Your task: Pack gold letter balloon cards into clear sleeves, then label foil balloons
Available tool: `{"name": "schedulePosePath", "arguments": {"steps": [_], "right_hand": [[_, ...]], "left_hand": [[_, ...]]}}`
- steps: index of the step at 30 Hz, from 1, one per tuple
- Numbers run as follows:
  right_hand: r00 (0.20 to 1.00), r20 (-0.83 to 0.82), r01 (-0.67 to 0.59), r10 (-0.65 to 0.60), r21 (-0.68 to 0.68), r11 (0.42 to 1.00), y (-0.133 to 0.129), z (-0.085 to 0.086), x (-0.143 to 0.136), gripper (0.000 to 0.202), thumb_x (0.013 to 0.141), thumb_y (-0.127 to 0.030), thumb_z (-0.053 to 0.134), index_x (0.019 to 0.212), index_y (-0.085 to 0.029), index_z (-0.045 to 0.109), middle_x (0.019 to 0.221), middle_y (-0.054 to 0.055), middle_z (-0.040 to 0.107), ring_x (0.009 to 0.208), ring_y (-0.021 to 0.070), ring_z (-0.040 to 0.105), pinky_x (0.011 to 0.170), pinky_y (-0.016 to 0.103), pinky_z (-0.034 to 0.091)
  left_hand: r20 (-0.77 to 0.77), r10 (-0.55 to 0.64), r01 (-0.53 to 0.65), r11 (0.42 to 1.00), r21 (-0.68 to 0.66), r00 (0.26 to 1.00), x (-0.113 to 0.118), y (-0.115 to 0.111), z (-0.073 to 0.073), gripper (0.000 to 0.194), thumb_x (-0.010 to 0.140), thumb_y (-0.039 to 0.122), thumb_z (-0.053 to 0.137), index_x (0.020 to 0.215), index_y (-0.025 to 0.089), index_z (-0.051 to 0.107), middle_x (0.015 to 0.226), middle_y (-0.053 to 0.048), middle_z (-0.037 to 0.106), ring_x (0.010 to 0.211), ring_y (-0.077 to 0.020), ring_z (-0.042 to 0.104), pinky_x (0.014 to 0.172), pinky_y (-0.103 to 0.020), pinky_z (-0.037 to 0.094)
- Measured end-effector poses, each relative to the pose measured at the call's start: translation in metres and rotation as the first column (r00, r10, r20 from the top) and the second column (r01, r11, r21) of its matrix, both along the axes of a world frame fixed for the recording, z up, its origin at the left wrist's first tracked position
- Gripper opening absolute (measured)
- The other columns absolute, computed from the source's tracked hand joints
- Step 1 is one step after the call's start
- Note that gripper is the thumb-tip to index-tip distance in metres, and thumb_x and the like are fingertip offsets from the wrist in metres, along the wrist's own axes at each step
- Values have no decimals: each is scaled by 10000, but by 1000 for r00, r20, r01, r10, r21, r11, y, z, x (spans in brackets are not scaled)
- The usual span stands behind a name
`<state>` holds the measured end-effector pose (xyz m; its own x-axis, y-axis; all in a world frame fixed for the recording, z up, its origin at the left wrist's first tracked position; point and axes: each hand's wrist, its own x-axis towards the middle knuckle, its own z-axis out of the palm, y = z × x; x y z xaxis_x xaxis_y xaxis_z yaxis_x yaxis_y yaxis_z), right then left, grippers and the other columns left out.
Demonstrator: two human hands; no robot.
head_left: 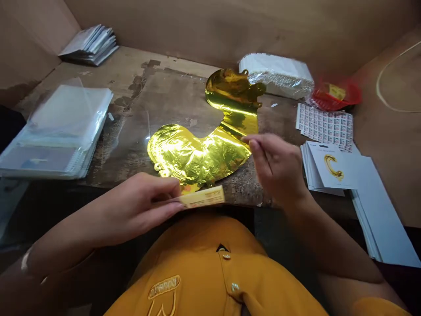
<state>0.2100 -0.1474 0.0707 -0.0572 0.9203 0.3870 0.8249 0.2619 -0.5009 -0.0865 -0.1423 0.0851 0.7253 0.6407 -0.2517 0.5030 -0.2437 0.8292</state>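
A flat, uninflated gold foil balloon [210,153], curved like a letter C, lies on the worn table. My left hand [144,202] is closed on a pale yellow strip [204,197] with markings along its side, just in front of the balloon's lower edge. What exactly the strip is, I cannot tell. With thumb and forefinger together, my right hand [276,164] pinches at the right edge of the balloon, where a crease crosses the foil. Small tabs stick out at both ends of the balloon.
Clear plastic sleeves [62,127] are stacked at left, with another packet pile [90,44] behind. At the back right are a plastic-wrapped white stack [276,72] and a red basket [338,94]. Sticker sheets [327,125], cards showing a golden C [332,166] and white card strips [381,210] lie right.
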Motion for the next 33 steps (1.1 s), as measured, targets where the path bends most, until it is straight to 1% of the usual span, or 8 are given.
{"name": "schedulePosePath", "arguments": {"steps": [2, 5, 10, 18, 22, 26, 30, 33], "right_hand": [[944, -307, -192, 119, -219, 957, -29, 1, -27, 334, 926, -395, 517, 1166, -190, 626, 950, 65, 703, 862, 197, 661, 775, 340, 525], [761, -649, -346, -15, -426, 836, -53, -18, -48, 483, 799, -409, 699, 1207, -183, 571, 874, 35, 693, 750, 165, 653, 666, 289, 537], [459, -830, -329, -316, -489, 808, -67, -44, -57, 374, 732, -335, 764, 1029, -219, 568, 828, -4, 698, 709, 128, 649, 688, 268, 551], [478, -830, -370, -288, -487, 791, -73, -31, -52, 354, 753, -342, 756, 1033, -218, 579, 717, -26, 660, 652, 107, 622, 625, 224, 523], [557, -790, -323, -256, -490, 810, -70, -31, -48, 239, 752, -332, 755, 894, -192, 624, 671, -22, 639, 604, 94, 591, 591, 211, 503], [570, -781, -258, -254, -464, 847, -77, -28, -56, 193, 767, -314, 740, 870, -202, 621, 679, -30, 623, 608, 87, 586, 586, 200, 499], [609, -769, -251, -195, -420, 872, -84, -28, -62, 161, 773, -298, 733, 841, -206, 619, 723, -24, 622, 622, 89, 588, 582, 202, 504], [609, -769, -270, -193, -430, 862, -86, -31, -62, 168, 775, -307, 729, 837, -204, 612, 718, -21, 621, 616, 94, 593, 565, 205, 505]], "left_hand": [[59, 64, -46, 963, -267, 996, 14, 0, -7, 229, 843, 380, 599, 749, 174, 562, 632, 36, 569, 552, -90, 501, 484, -185, 368], [128, 176, -91, 866, -491, 976, 30, 5, -31, 276, 806, 423, 640, 783, 158, 567, 653, 36, 567, 554, -80, 488, 486, -176, 370], [92, 240, -177, 879, -442, 966, 33, 0, -45, 371, 763, 462, 684, 984, 169, 632, 811, -1, 652, 661, -112, 558, 558, -191, 419], [-69, 46, -69, 921, -383, 997, 24, -5, -29, 281, 760, 447, 630, 757, 166, 644, 640, 23, 592, 547, -106, 504, 485, -198, 352], [-240, 47, -32, 997, 68, 970, 23, -16, -20, 347, 811, 442, 582, 1021, 182, 673, 860, -54, 687, 749, -210, 618, 634, -283, 449], [-214, 155, -23, 856, 516, 964, 29, -30, -4, 542, 805, 458, 626, 1261, 168, 583, 1124, -132, 669, 1050, -311, 590, 872, -395, 439], [-175, -36, 36, 999, -3, 984, 39, -20, -12, 331, 759, 440, 660, 994, 208, 692, 848, -20, 703, 750, -198, 639, 616, -257, 442], [-78, -23, -17, 875, -483, 997, 42, -11, -28, 213, 716, 389, 688, 773, 185, 676, 639, 27, 627, 542, -118, 550, 470, -203, 347]]}}
